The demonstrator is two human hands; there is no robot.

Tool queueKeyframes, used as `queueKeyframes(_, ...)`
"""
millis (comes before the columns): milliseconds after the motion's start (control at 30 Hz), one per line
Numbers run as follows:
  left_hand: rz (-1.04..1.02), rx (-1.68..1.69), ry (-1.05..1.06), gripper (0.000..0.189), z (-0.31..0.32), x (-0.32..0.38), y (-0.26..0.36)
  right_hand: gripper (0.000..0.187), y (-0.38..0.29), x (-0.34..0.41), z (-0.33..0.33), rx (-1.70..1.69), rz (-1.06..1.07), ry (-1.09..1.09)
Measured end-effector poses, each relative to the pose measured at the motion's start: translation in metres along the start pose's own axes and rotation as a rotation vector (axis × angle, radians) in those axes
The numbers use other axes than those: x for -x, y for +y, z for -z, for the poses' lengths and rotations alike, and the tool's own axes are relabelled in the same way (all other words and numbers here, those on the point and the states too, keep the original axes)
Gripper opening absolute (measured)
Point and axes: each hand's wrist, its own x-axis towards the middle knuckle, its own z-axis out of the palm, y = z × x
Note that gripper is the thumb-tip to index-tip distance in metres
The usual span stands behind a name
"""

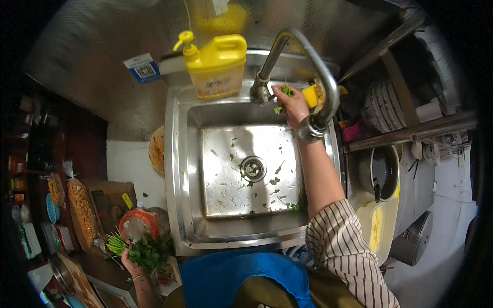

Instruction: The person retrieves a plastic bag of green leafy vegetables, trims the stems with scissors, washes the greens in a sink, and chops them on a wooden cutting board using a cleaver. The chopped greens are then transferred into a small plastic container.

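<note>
In my left hand (131, 263), low on the left and outside the sink, is a bunch of leafy coriander (148, 250) with its pale green stems to the left. My right hand (294, 106) reaches over the far right rim of the stainless steel sink (176, 184), close by the base of the metal faucet (262, 90). Small leafy green scraps (287, 91) show at its fingers; whether it also touches the faucet is unclear. Loose leaf bits (274, 181) are scattered on the basin floor around the drain strainer (253, 168). No water stream is visible.
A yellow pump jug (217, 67) stands on the back ledge, and a yellow sponge (309, 96) lies right of the faucet. Rightward are stacked plates (379, 107), a metal pot (379, 173) and a plastic tub (377, 227). Leftward are a red bag (148, 219) and a cardboard box (111, 192).
</note>
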Motion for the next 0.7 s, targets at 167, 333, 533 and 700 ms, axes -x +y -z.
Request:
queueKeyframes(167,-0.086,0.079,-0.071,0.027,0.022,-0.007,-0.003,0.018,0.035,0.027,0.018,0.044,0.144,-0.019)
queueKeyframes(333,-0.025,0.176,0.082,0.026,-0.019,0.004,0.004,0.019,0.024,0.109,0.013,-0.442,-0.228,-0.013)
queueKeyframes(533,-0.022,0.179,0.017,0.028,-0.017,-0.016,0.000,0.016,0.008,0.108,0.013,-0.446,-0.128,0.114)
queueKeyframes(700,-0.015,0.182,0.002,0.028,-0.013,-0.017,-0.002,0.019,-0.003,0.115,0.016,-0.295,0.031,-0.009)
